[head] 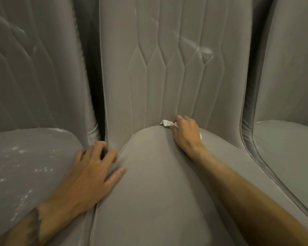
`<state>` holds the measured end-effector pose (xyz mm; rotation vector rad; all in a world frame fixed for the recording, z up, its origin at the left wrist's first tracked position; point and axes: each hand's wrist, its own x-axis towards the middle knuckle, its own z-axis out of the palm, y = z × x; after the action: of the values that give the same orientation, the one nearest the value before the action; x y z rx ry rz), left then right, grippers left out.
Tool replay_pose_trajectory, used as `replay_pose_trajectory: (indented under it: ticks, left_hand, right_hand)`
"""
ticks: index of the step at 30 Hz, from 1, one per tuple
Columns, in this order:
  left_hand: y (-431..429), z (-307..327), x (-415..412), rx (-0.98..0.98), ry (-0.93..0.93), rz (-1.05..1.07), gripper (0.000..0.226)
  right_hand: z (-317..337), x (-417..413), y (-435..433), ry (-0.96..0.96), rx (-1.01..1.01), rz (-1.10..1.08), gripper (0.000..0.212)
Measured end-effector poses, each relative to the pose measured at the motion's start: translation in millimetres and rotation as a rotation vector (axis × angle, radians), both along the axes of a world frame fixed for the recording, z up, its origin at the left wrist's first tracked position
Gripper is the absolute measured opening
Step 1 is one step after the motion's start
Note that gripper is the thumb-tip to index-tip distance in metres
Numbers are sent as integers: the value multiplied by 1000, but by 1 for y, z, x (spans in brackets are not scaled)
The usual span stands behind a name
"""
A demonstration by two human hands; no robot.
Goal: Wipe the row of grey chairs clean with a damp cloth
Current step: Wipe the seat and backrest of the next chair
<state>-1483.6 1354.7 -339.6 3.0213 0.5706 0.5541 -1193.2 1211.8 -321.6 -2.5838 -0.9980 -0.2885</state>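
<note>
Wiping the middle chair (158,183), judging by the pose. Pinched in the right grip (186,134), fingers curled round it: a small white cloth (167,123), pressed into the crease between seat and backrest (167,77). Pokes out of that grip toward 10 o'clock. Braced with the left grip (94,166) on the seat's left edge, fingers loosely bent over the gap beside the left chair (25,166), clamped on nothing. Crease running 9 to 3 o'clock, so probably calls for a sideways sweep. Not yet wiped: a pale smear (204,50) high on the backrest, at 1 o'clock from the cloth, well apart, nearer the right grip; white specks (21,153) on the left chair's seat, at 9 o'clock, nearer the left.
</note>
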Motion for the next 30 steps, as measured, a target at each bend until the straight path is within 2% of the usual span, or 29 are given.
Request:
replay_pose_trajectory:
  ticks: [2, 5, 7, 10, 12, 15, 17, 19, 21, 24, 25, 28, 30]
  left_hand:
    - [-1, -1, 2, -25, 10, 38, 43]
    - [-4, -5, 4, -71, 43, 98, 49]
    - [-5, -5, 5, -79, 36, 98, 51]
    - [-5, -7, 4, -68, 22, 87, 54]
    - [-4, -7, 4, -52, 15, 81, 54]
    - [-6, -6, 3, -40, 13, 58, 53]
    - [-8, -3, 2, -39, 14, 60, 54]
    - [-8, -3, 3, -42, 31, 62, 54]
    - [-7, -4, 3, -36, 32, 69, 54]
    - [-7, -5, 3, -12, 30, 73, 53]
    - [-7, -6, 3, -8, 25, 76, 53]
    - [-7, -4, 3, 8, 25, 79, 52]
    - [-7, -5, 3, 17, 29, 80, 52]
  right_hand:
    - [-2, 7, -23, -43, -5, -49, 14]
    - [0, 16, -62, -26, 24, -290, 15]
    - [2, 12, -53, 4, 23, -408, 17]
    - [4, -5, -3, 88, 45, -311, 33]
    - [3, -16, 23, 118, 79, -121, 25]
    - [4, -18, 8, 119, 55, 75, 13]
    - [4, -2, -20, 68, 40, -3, 11]
    - [3, 15, -37, 46, 47, -233, 9]
    - [0, 10, -26, 51, 35, -301, 17]
    - [-7, -23, 22, 131, 25, -73, 40]
    - [-7, -35, 36, 143, 24, 48, 39]
    - [-1, -53, 41, 154, 61, 344, 18]
    - [-2, -37, 24, 120, 76, 317, 22]
